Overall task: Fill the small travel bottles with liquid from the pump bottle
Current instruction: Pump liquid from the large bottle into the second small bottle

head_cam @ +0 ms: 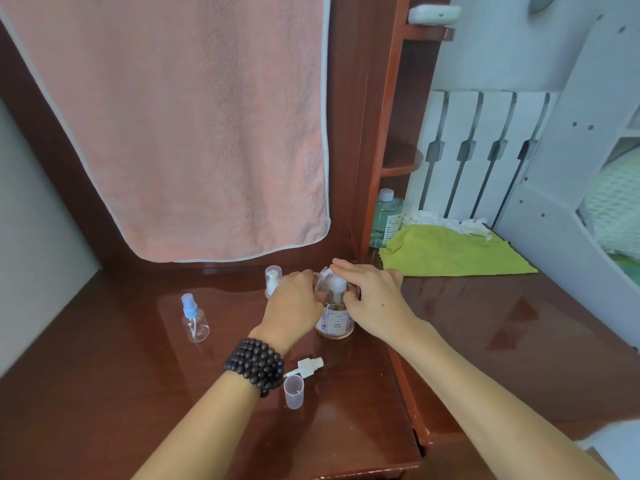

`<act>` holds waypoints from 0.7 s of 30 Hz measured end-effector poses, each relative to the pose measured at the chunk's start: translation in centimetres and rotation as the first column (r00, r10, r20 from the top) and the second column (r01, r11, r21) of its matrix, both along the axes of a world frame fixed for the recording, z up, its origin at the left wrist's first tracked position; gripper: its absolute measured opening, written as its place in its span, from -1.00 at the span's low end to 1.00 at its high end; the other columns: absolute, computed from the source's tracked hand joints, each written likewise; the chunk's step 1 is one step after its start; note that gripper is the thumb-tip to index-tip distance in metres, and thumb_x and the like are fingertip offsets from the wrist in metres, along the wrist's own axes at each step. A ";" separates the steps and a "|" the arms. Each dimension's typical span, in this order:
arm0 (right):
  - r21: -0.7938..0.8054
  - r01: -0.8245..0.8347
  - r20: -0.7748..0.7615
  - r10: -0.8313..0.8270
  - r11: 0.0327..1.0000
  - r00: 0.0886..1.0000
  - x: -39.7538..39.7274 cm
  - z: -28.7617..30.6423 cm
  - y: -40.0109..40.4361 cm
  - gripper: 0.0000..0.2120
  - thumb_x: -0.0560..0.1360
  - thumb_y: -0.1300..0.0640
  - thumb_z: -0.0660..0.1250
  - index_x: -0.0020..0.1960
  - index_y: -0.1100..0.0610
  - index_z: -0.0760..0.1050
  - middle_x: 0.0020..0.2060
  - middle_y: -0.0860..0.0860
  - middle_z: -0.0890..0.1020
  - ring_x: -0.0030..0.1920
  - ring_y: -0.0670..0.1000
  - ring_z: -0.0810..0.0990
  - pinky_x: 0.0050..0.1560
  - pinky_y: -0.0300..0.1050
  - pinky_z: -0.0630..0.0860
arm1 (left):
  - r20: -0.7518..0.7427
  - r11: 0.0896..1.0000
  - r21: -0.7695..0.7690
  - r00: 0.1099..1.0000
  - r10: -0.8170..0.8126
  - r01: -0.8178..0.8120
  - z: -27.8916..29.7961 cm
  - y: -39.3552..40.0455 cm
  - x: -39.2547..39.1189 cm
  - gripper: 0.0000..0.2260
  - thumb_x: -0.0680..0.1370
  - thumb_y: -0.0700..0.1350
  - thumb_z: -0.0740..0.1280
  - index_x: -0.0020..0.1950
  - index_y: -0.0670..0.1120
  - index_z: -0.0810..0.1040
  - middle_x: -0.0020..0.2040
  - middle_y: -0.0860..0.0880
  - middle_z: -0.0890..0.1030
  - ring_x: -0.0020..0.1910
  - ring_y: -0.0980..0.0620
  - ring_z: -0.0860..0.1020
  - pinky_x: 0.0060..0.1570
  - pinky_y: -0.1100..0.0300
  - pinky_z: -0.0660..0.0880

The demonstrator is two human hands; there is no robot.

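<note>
On a dark wooden bench [485,323], the pump bottle [334,315] stands between two hands. The left hand [294,303] appears to hold a small clear bottle at the spout, fingers curled; the right hand [370,296] rests flat on the pump head, fingers straight. Filling looks under way; next comes a steady press. A spray bottle [194,320] waits left; a removed pump top [308,366] and cap [293,391] lie nearer.

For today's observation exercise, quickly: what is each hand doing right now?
Left hand: fingers curled round something small beside the pump bottle; what it holds is hidden.
Right hand: fingers straight, pressing the pump head.
</note>
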State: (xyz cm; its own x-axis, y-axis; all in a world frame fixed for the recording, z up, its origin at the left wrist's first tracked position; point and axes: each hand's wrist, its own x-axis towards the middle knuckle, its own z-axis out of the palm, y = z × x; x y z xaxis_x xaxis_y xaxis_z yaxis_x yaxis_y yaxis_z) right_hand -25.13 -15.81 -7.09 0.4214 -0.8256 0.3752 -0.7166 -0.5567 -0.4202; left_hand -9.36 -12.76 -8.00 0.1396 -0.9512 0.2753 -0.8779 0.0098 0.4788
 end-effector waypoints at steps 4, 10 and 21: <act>-0.032 0.016 -0.050 -0.018 0.999 0.999 0.2 -0.1 0.2 -0.46 0.42 0.25 0.24 0.34 -0.15 0.48 0.37 -0.26 0.43 0.29 -0.19 0.44 0.09 -0.02 0.15 | 0.015 1.000 -0.005 1.000 0.002 -0.002 -0.1 0.1 0.0 -0.92 0.54 -0.19 0.27 -0.14 -0.07 0.40 -0.17 -0.03 0.49 -0.16 0.01 0.43 -0.18 0.21 0.28; -0.008 0.020 -0.023 -0.020 1.000 1.000 0.0 1.7 -0.4 -0.51 0.45 0.20 0.24 0.31 -0.15 0.50 0.34 -0.27 0.46 0.36 -0.21 0.36 0.17 -0.03 0.13 | -0.009 0.999 -0.034 1.000 -0.024 0.024 1.0 -0.2 0.1 -0.96 0.54 -0.20 0.26 -0.06 -0.14 0.50 -0.12 -0.07 0.53 -0.14 0.00 0.44 -0.15 0.18 0.28; 0.018 -0.031 0.101 0.029 0.999 0.994 -0.2 -0.2 -0.6 -0.48 0.39 0.28 0.22 0.24 -0.12 0.58 0.28 -0.26 0.52 0.30 -0.19 0.47 0.26 0.06 0.31 | -0.019 1.000 0.014 1.000 -0.010 0.011 0.4 0.1 0.0 -0.94 0.53 -0.20 0.28 -0.13 -0.09 0.45 -0.14 -0.09 0.56 -0.11 -0.04 0.49 -0.10 0.15 0.37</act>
